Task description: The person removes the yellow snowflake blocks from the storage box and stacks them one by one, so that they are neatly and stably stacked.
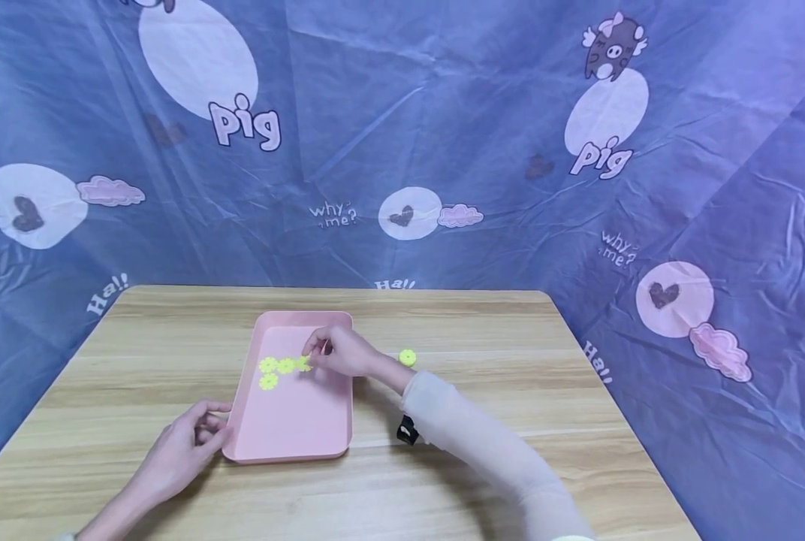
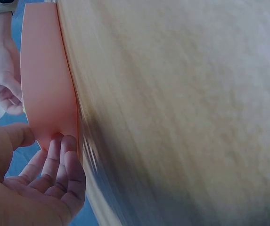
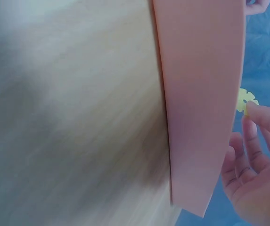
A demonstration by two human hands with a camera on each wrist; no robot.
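A shallow pink tray [image 1: 294, 428] lies on the wooden table. Inside it, toward its left side, lie 3 yellow flower-shaped pieces [image 1: 268, 382], close together. My right hand [image 1: 342, 352] reaches over the tray and pinches another yellow flower-shaped piece [image 3: 242, 100] between thumb and finger, beside the row. My left hand [image 1: 189, 447] is at the tray's near left corner. In the left wrist view, the fingertips [image 2: 57, 137] of loosely bent fingers touch the tray's outer wall [image 2: 47, 70], while the thumb is at its rim.
One more yellow flower-shaped piece [image 1: 408, 357] is on the table right of the tray, behind my right forearm. A small black object [image 1: 408, 430] shows beneath that sleeve. Blue printed cloth [image 1: 348, 150] hangs around the table's back and sides.
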